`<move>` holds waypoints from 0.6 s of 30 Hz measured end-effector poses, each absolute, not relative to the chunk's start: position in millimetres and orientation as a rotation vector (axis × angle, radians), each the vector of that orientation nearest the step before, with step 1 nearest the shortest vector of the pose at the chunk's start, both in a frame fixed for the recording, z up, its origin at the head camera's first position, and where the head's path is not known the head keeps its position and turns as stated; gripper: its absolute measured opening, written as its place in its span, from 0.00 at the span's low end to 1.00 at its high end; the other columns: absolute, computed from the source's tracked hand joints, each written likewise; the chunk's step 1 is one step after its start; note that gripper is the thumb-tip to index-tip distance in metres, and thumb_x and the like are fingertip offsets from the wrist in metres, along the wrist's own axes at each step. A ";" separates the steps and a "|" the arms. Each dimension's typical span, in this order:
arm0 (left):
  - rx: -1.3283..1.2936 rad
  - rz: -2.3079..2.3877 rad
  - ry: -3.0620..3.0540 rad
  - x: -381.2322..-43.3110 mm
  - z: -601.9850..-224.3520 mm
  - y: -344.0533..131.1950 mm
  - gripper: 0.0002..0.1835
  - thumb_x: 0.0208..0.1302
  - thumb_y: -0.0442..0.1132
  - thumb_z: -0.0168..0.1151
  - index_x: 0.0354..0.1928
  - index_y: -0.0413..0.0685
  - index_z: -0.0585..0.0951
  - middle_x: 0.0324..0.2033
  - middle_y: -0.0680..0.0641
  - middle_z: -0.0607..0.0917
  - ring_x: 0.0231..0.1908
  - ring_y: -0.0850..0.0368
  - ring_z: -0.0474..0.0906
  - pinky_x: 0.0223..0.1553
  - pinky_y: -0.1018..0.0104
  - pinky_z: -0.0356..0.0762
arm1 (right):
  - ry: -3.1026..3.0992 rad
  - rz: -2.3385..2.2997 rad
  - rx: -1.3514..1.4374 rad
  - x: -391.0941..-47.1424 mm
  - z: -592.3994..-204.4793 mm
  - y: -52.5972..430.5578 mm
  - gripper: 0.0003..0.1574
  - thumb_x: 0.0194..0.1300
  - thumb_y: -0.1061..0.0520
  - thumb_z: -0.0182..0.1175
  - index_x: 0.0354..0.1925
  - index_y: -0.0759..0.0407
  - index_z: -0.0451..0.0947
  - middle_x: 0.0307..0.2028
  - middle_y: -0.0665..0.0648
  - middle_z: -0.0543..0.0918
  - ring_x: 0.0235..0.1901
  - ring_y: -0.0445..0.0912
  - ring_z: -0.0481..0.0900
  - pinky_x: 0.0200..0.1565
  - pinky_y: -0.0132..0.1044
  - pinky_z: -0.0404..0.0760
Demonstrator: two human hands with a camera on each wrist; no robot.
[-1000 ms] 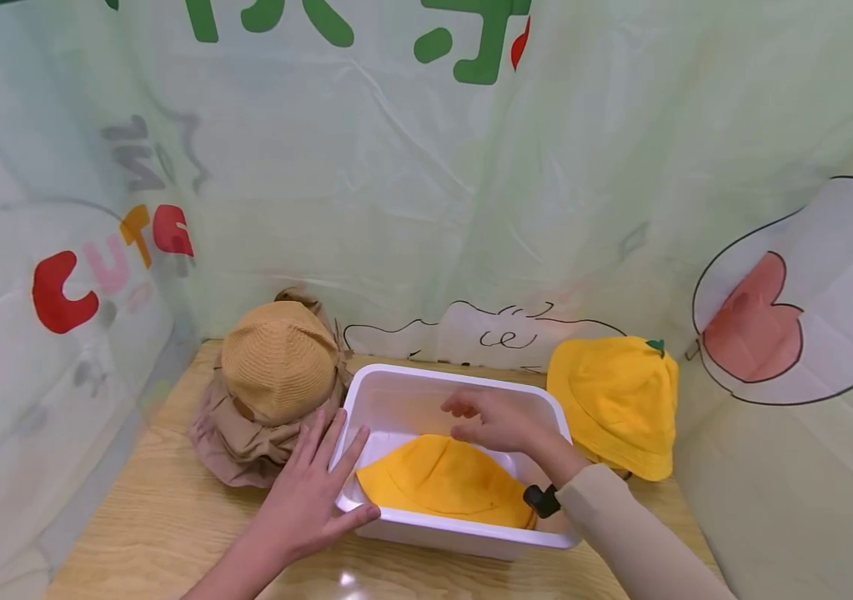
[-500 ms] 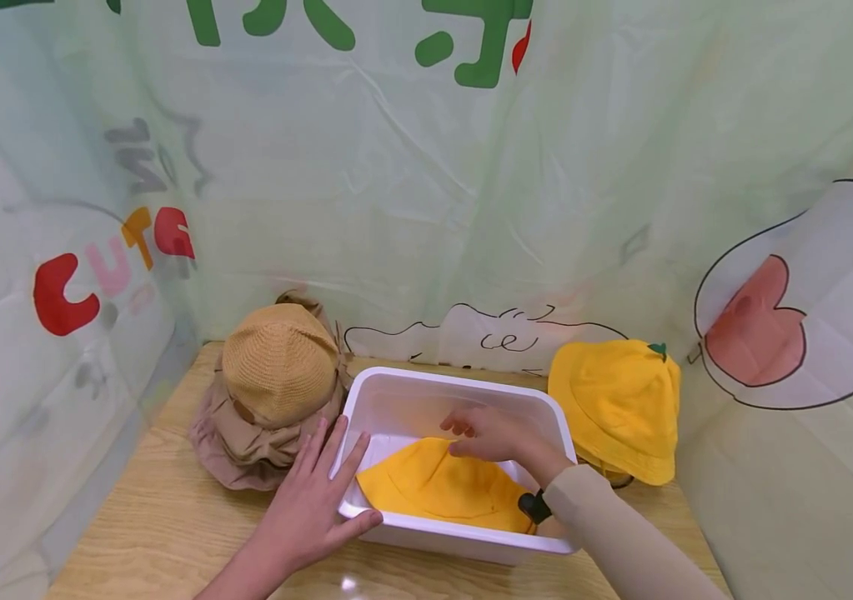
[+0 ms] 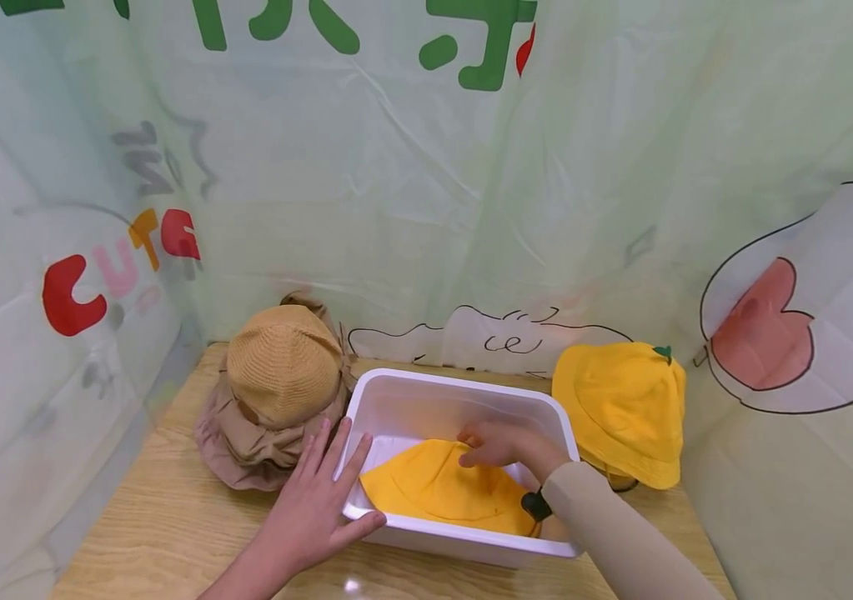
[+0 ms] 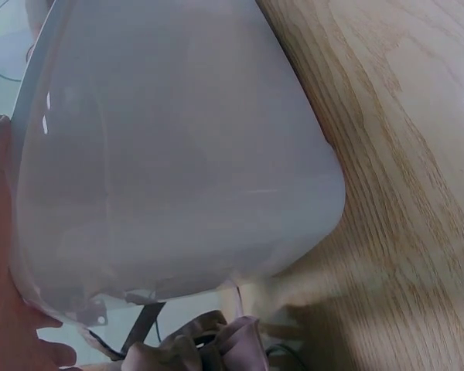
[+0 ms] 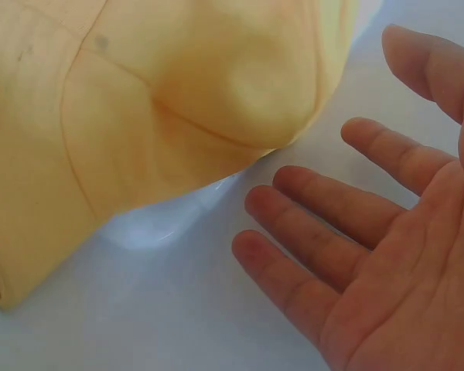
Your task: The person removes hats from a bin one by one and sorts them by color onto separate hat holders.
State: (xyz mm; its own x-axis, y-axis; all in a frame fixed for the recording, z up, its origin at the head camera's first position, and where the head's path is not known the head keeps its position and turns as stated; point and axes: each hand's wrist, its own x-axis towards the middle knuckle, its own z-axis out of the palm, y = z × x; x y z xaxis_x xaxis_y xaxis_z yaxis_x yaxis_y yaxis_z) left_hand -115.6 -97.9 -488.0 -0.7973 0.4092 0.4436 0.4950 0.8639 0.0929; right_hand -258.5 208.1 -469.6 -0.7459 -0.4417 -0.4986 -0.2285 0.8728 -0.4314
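Note:
A white plastic bin (image 3: 464, 383) stands on the wooden table, and a yellow hat (image 3: 441, 492) lies flattened inside it. My left hand (image 3: 313, 500) rests on the bin's left rim with fingers spread and the thumb over the front corner; the left wrist view shows the bin's outer wall (image 4: 185, 154) beside that hand. Inside the bin, my right hand (image 3: 504, 446) hovers at the far edge of the hat. In the right wrist view its fingers (image 5: 317, 247) are extended and apart, nothing between them, close to the yellow cloth (image 5: 178, 100).
Left of the bin, a tan knitted hat (image 3: 287, 362) sits on top of a brown hat (image 3: 246, 450) with a bow. Another yellow hat (image 3: 617, 408) with a green leaf tip stands to the right. A printed curtain (image 3: 411, 192) encloses the wooden table (image 3: 148, 508).
My right hand has lowered into the bin and shifted slightly right, nearer to the yellow hat. The left hand stays on the rim, and the hats keep their places.

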 end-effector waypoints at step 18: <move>-0.639 -0.267 -2.653 -113.8 -487.4 -95.6 0.52 0.63 0.79 0.40 0.77 0.50 0.59 0.77 0.34 0.53 0.74 0.31 0.51 0.75 0.43 0.38 | 2.430 -0.377 -0.490 -262.0 -484.2 204.8 0.15 0.63 0.47 0.67 0.31 0.52 0.73 0.23 0.50 0.69 0.27 0.45 0.70 0.33 0.39 0.66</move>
State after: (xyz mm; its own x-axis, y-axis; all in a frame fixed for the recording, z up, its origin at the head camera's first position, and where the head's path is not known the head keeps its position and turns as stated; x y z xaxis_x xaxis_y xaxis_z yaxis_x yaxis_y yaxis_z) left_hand -113.8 -95.6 -487.4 -0.8168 0.3953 0.4203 0.4711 0.8775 0.0903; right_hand -262.0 204.8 -484.2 -0.7367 -0.4308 -0.5213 -0.2527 0.8903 -0.3787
